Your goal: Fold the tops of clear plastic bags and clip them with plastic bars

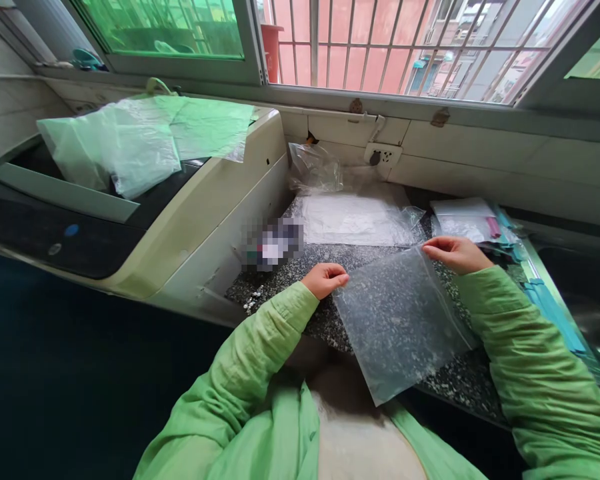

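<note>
Clearly, the clear bag [397, 320] hangs pinched between left hand [325, 279] and right hand [453, 253] at its top corners.

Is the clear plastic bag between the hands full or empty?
Empty: the clear plastic bag lies flat, and the speckled counter shows through it.

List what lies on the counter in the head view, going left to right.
Cream machine → left hand → clear plastic bag, pinched at its top corners by both hands → right hand → teal strips.
</note>
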A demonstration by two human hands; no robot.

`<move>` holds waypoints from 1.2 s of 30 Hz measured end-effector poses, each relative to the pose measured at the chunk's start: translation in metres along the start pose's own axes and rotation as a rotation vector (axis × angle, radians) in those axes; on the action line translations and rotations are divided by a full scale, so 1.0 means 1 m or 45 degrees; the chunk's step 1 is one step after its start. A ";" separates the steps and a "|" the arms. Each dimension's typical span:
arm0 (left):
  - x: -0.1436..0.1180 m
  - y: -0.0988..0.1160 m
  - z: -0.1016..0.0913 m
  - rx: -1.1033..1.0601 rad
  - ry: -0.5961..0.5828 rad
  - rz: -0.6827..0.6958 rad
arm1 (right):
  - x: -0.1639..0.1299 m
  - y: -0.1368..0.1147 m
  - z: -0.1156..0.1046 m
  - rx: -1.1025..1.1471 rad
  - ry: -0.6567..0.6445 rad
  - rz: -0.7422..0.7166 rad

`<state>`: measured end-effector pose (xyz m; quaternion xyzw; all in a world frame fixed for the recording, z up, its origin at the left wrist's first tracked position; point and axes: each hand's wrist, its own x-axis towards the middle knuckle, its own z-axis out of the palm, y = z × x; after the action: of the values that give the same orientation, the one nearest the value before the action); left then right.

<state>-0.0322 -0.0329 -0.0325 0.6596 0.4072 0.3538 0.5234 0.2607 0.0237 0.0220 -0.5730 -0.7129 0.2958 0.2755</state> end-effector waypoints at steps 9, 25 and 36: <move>-0.001 -0.002 0.000 0.180 -0.024 0.111 | 0.004 -0.058 0.058 -0.295 -0.320 -0.645; -0.003 0.003 -0.002 0.038 -0.180 0.076 | 0.003 -0.047 0.060 -0.425 -0.345 -0.927; -0.005 0.010 -0.003 0.005 -0.408 -0.131 | -0.013 -0.063 0.069 -0.494 -0.407 -1.005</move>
<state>-0.0356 -0.0374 -0.0221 0.6869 0.3524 0.2162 0.5976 0.1717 -0.0065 0.0213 -0.2460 -0.9521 0.1142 0.1415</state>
